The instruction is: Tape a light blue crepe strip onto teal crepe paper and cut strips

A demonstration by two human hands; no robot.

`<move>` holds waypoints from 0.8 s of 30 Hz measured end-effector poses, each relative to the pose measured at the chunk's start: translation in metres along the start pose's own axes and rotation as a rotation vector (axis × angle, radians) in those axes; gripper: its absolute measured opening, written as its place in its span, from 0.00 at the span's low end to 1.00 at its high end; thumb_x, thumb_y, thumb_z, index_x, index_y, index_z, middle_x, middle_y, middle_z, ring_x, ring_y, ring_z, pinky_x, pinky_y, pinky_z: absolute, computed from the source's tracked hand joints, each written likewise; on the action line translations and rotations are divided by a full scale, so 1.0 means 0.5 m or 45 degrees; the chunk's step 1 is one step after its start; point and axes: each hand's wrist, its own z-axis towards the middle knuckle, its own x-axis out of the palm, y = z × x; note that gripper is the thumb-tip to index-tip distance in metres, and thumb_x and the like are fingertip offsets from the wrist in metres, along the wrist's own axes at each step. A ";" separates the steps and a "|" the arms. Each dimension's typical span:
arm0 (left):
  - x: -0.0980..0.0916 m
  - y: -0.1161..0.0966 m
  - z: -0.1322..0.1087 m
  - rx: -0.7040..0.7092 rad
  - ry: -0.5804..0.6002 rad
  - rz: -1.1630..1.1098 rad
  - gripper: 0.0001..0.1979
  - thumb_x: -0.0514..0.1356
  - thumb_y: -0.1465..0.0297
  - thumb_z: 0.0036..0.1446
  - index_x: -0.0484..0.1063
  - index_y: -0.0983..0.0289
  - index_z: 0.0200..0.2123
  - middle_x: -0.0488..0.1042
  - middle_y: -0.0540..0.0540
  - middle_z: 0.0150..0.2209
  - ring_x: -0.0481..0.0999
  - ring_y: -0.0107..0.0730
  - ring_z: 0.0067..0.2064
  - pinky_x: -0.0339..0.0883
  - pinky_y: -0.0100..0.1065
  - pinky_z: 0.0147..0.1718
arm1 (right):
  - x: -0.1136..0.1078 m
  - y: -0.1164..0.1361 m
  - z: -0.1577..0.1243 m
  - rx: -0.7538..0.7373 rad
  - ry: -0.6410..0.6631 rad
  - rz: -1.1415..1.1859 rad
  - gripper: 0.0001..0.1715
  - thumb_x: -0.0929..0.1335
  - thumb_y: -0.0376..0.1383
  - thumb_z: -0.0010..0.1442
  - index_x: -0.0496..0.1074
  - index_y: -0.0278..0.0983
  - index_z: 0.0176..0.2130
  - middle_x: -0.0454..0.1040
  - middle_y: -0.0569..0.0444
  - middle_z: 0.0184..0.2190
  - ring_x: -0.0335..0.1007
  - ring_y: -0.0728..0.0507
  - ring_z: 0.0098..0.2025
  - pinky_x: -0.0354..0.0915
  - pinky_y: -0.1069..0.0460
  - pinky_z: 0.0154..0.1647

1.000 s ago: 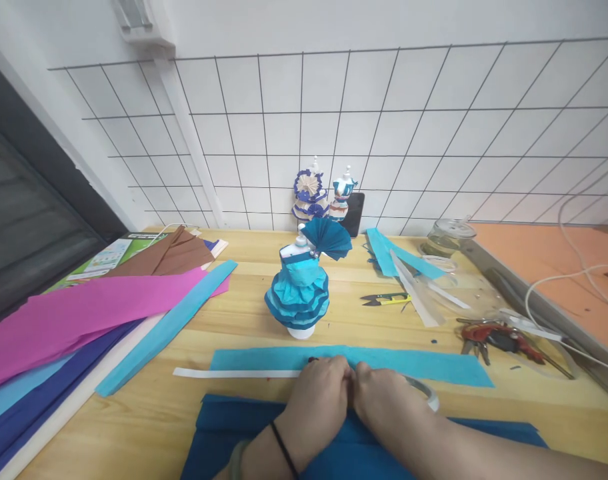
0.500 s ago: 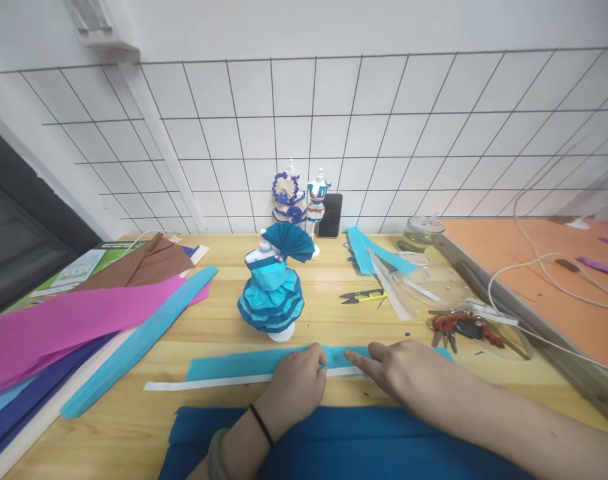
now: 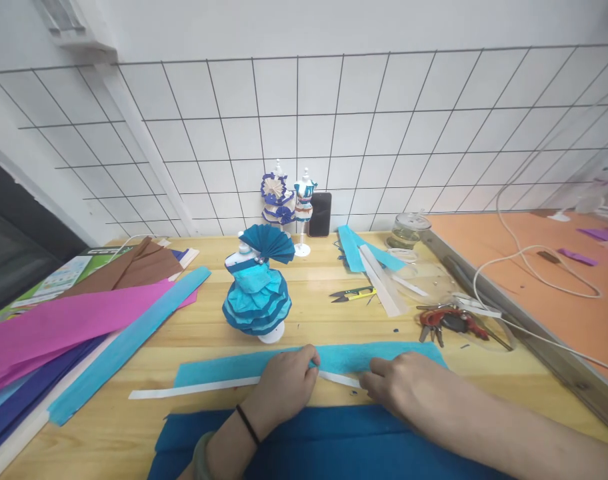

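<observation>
A long turquoise crepe paper strip [image 3: 219, 370] lies across the wooden table in front of me. A narrow white paper strip [image 3: 184, 389] runs along its near edge and sticks out past its left end. My left hand [image 3: 287, 380] is closed in a pinch at the middle of the turquoise strip, with a bit of the paper's edge at the fingertips. To the right of it, my right hand [image 3: 401, 380] has its fingers closed on the white strip, pulled off the turquoise edge toward me. Dark blue crepe paper [image 3: 334, 437] lies nearest me, under both forearms.
A small dress form [image 3: 259, 293] in blue ruffles stands behind the strip. Further back are two more dress forms and a phone [image 3: 320, 215]. Yellow thread snips [image 3: 354, 294], paper scraps, a glass jar [image 3: 409, 230] and keys [image 3: 451, 320] lie right; coloured crepe paper [image 3: 84, 320] left.
My right hand has gone from pointing fingers on the turquoise paper to a grip on the white strip, which now bends toward me. The view has shifted slightly right.
</observation>
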 end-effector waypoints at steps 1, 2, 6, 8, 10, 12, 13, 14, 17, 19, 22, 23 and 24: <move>-0.001 0.000 0.000 0.011 0.007 0.000 0.11 0.47 0.72 0.56 0.67 0.58 0.39 0.74 0.49 0.30 0.71 0.32 0.34 0.57 0.30 0.31 | 0.000 0.002 -0.004 -0.001 0.005 0.011 0.12 0.62 0.22 0.52 0.65 0.39 0.29 0.70 0.58 0.23 0.64 0.47 0.18 0.38 0.49 0.18; -0.003 -0.001 -0.001 0.023 0.015 -0.001 0.12 0.47 0.71 0.56 0.67 0.58 0.39 0.74 0.49 0.30 0.72 0.32 0.34 0.57 0.29 0.31 | -0.001 0.003 -0.007 0.002 0.007 0.018 0.12 0.62 0.22 0.52 0.65 0.39 0.30 0.70 0.58 0.24 0.64 0.47 0.19 0.38 0.49 0.18; -0.016 -0.002 -0.001 0.076 0.068 -0.016 0.12 0.48 0.71 0.56 0.69 0.56 0.40 0.73 0.48 0.28 0.72 0.31 0.32 0.57 0.29 0.29 | -0.007 0.000 -0.010 0.064 0.024 -0.005 0.11 0.63 0.24 0.53 0.66 0.40 0.29 0.70 0.59 0.22 0.63 0.46 0.17 0.36 0.49 0.17; -0.022 -0.003 -0.001 0.100 0.093 -0.026 0.12 0.48 0.71 0.56 0.69 0.56 0.39 0.73 0.48 0.27 0.71 0.32 0.31 0.57 0.29 0.28 | -0.007 -0.005 -0.007 0.095 0.006 -0.056 0.11 0.63 0.24 0.53 0.66 0.40 0.29 0.69 0.59 0.22 0.62 0.47 0.16 0.35 0.49 0.17; -0.025 -0.002 0.001 0.116 0.110 -0.035 0.13 0.48 0.71 0.55 0.69 0.56 0.40 0.74 0.48 0.28 0.72 0.33 0.32 0.57 0.29 0.29 | -0.004 -0.010 -0.004 0.094 -0.035 -0.099 0.12 0.63 0.23 0.52 0.67 0.40 0.31 0.69 0.58 0.22 0.61 0.48 0.15 0.34 0.49 0.17; -0.026 0.002 0.002 0.125 0.117 -0.049 0.14 0.48 0.72 0.55 0.68 0.57 0.41 0.74 0.50 0.31 0.72 0.34 0.35 0.58 0.30 0.31 | -0.001 -0.015 -0.001 0.086 -0.057 -0.115 0.13 0.62 0.22 0.51 0.67 0.39 0.32 0.69 0.58 0.22 0.61 0.49 0.15 0.34 0.49 0.17; -0.026 0.004 0.003 0.127 0.118 -0.059 0.14 0.48 0.72 0.54 0.68 0.57 0.42 0.74 0.50 0.32 0.72 0.34 0.36 0.59 0.30 0.32 | 0.001 -0.017 0.000 0.086 -0.056 -0.113 0.14 0.62 0.22 0.51 0.68 0.39 0.32 0.69 0.58 0.22 0.61 0.49 0.15 0.34 0.49 0.17; -0.026 0.007 0.004 0.126 0.117 -0.075 0.15 0.48 0.72 0.54 0.67 0.57 0.43 0.74 0.50 0.32 0.71 0.34 0.36 0.59 0.30 0.32 | 0.002 -0.019 0.000 0.092 -0.050 -0.112 0.14 0.62 0.22 0.51 0.68 0.39 0.33 0.69 0.58 0.22 0.62 0.49 0.15 0.35 0.49 0.17; -0.029 0.017 0.008 0.116 0.099 -0.141 0.14 0.48 0.72 0.54 0.65 0.58 0.43 0.71 0.48 0.28 0.70 0.32 0.32 0.58 0.29 0.29 | 0.005 -0.020 0.000 0.099 -0.030 -0.091 0.14 0.62 0.22 0.51 0.68 0.39 0.32 0.69 0.58 0.22 0.62 0.49 0.15 0.35 0.49 0.17; -0.030 0.022 0.011 0.109 0.071 -0.192 0.12 0.48 0.72 0.54 0.64 0.59 0.42 0.68 0.47 0.25 0.69 0.30 0.30 0.58 0.27 0.28 | 0.010 -0.018 -0.001 0.087 -0.049 -0.091 0.13 0.61 0.22 0.52 0.68 0.38 0.32 0.68 0.58 0.22 0.61 0.50 0.14 0.35 0.49 0.17; -0.027 0.025 0.017 0.125 0.013 -0.262 0.11 0.47 0.73 0.54 0.63 0.60 0.40 0.69 0.48 0.28 0.69 0.28 0.32 0.60 0.27 0.30 | 0.019 -0.016 -0.001 0.085 -0.085 -0.117 0.12 0.62 0.23 0.53 0.68 0.38 0.34 0.69 0.58 0.22 0.59 0.51 0.14 0.34 0.49 0.17; -0.023 0.025 0.020 0.140 -0.003 -0.285 0.11 0.47 0.74 0.55 0.63 0.61 0.40 0.70 0.49 0.30 0.69 0.28 0.34 0.61 0.26 0.33 | 0.022 -0.015 -0.001 0.091 -0.088 -0.126 0.12 0.63 0.24 0.53 0.69 0.38 0.34 0.69 0.58 0.22 0.59 0.52 0.14 0.33 0.49 0.17; -0.019 0.024 0.023 0.160 -0.012 -0.308 0.11 0.47 0.75 0.54 0.64 0.61 0.40 0.71 0.49 0.33 0.69 0.28 0.36 0.61 0.27 0.35 | 0.023 -0.015 -0.001 0.097 -0.087 -0.134 0.12 0.64 0.24 0.52 0.69 0.38 0.35 0.69 0.59 0.22 0.59 0.52 0.14 0.33 0.49 0.17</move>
